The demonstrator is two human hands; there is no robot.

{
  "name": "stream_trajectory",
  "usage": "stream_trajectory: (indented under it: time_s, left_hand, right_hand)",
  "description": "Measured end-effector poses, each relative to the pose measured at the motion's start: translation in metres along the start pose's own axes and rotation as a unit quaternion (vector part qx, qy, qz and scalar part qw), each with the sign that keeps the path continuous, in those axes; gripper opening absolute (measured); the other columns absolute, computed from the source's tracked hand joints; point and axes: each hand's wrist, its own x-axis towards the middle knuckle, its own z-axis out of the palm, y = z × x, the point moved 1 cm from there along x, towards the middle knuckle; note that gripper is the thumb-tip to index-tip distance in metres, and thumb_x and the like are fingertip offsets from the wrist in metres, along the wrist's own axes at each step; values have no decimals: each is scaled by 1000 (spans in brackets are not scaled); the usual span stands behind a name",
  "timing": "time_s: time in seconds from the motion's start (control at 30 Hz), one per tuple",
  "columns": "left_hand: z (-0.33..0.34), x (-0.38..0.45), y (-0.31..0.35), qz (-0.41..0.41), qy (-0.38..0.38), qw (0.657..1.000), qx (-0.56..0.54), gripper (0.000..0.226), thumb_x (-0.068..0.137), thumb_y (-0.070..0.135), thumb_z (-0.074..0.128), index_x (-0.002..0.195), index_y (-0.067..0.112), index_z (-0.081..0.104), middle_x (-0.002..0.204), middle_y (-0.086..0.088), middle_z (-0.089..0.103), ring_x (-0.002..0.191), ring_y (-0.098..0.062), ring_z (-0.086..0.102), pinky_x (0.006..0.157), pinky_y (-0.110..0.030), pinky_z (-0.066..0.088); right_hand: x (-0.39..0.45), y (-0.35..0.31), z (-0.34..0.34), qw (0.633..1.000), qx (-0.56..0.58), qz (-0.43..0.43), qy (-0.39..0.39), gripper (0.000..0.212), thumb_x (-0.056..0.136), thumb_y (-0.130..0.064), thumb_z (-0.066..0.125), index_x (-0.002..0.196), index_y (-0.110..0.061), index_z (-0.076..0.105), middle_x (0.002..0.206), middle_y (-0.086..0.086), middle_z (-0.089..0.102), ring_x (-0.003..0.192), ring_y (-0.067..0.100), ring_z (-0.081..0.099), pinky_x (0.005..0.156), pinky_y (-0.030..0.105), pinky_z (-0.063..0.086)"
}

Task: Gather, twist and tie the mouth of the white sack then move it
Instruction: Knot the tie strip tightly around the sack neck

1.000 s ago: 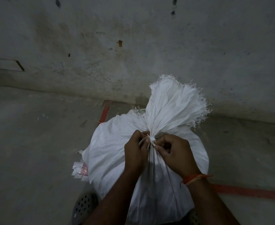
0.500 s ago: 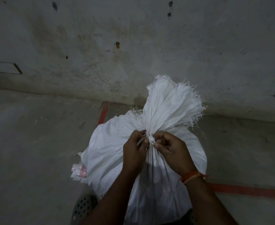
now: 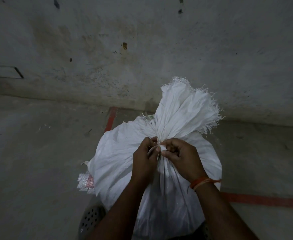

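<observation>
Both hands working the tie at the neck of a full white sack on a concrete floor.

The floor (image 3: 38, 161), crossed by red lines (image 3: 263, 200), carries the white sack (image 3: 118, 163) near the wall (image 3: 142, 49); its gathered mouth (image 3: 185, 110) fans upward, frayed. The left hand (image 3: 144, 161) and right hand (image 3: 183, 158) each pinch the pale tie (image 3: 158, 144) at the cinched neck, grip clenched on it. An orange thread band (image 3: 202, 182) circles the right wrist.
</observation>
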Motion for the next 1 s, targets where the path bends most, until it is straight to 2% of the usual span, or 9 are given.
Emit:
stream_trajectory:
  time_s: [0.27, 0.4, 0.47, 0.53, 0.67, 0.83, 0.87, 0.93, 1.0]
  left_hand:
    - [-3, 0, 3, -2, -11, 1000, -4, 6, 92, 12, 63, 87, 11, 60, 125, 10, 67, 102, 6, 65, 86, -28, 55]
    - [-8, -2, 3, -25, 2, 1000, -16, 6, 88, 17, 69, 84, 14, 65, 112, 10, 72, 105, 3, 65, 90, -31, 53]
    - [-13, 1, 5, -42, -18, 999, -13, 5, 84, 18, 72, 83, 14, 68, 102, 7, 75, 106, -3, 66, 89, -32, 52]
    - [-20, 6, 10, -67, -54, 996, -19, 7, 82, 23, 73, 87, 18, 72, 95, 6, 76, 97, -7, 70, 84, -29, 54]
    - [-33, 19, 19, -84, -61, 994, -21, 28, 87, 42, 69, 110, 26, 66, 103, 8, 72, 98, -12, 68, 78, -25, 53]
    - [-16, 58, 37, -95, -117, 986, 63, 85, 78, 60, 71, 145, 17, 40, 137, 2, 55, 119, -16, 57, 93, -32, 51]
    - [-9, 66, 46, -97, -141, 984, 42, 83, 77, 59, 73, 144, 21, 41, 135, 8, 56, 117, -9, 58, 91, -27, 51]
    - [4, 80, 63, -88, -195, 977, -5, 46, 79, 51, 76, 119, 41, 54, 108, 34, 65, 95, 18, 60, 73, -6, 49]
    - [14, 92, 78, -81, -222, 970, -63, 25, 82, 42, 77, 99, 42, 59, 85, 41, 67, 80, 23, 62, 59, 0, 46]
  right_hand:
    - [2, 3, 6, 1000, 12, 20, 20, 22, 76, -10, 83, 94, -18, 75, 70, -6, 61, 65, -2, 59, 64, 8, 47]
    - [3, 5, 0, 984, 166, 65, -8, 31, 80, 2, 76, 102, -19, 70, 83, 3, 67, 80, 8, 67, 78, 19, 56]
    - [5, 10, -6, 978, 174, 88, 70, 20, 80, 2, 73, 91, -15, 68, 86, 10, 71, 85, 23, 70, 81, 30, 58]
    - [5, 16, -11, 972, 130, 123, 153, 9, 80, -7, 72, 82, -15, 67, 83, 7, 72, 83, 24, 69, 82, 39, 56]
    - [5, 20, -10, 951, 166, 197, 173, 14, 86, -29, 71, 95, -19, 68, 93, -1, 74, 94, 19, 69, 88, 40, 56]
    - [20, 16, -6, 908, 337, 184, 168, 41, 93, -38, 64, 123, -11, 60, 116, 7, 73, 109, 21, 70, 93, 38, 57]
    - [26, 13, -8, 895, 377, 176, 164, 41, 95, -38, 62, 126, -11, 58, 119, 8, 73, 109, 20, 71, 90, 36, 58]
    - [41, 4, -16, 874, 426, 167, 164, 41, 97, -37, 59, 130, -13, 56, 122, 9, 72, 108, 20, 72, 82, 32, 60]
    - [56, -5, -25, 868, 435, 174, 167, 47, 97, -38, 58, 137, -16, 48, 127, 11, 69, 110, 25, 71, 84, 38, 61]
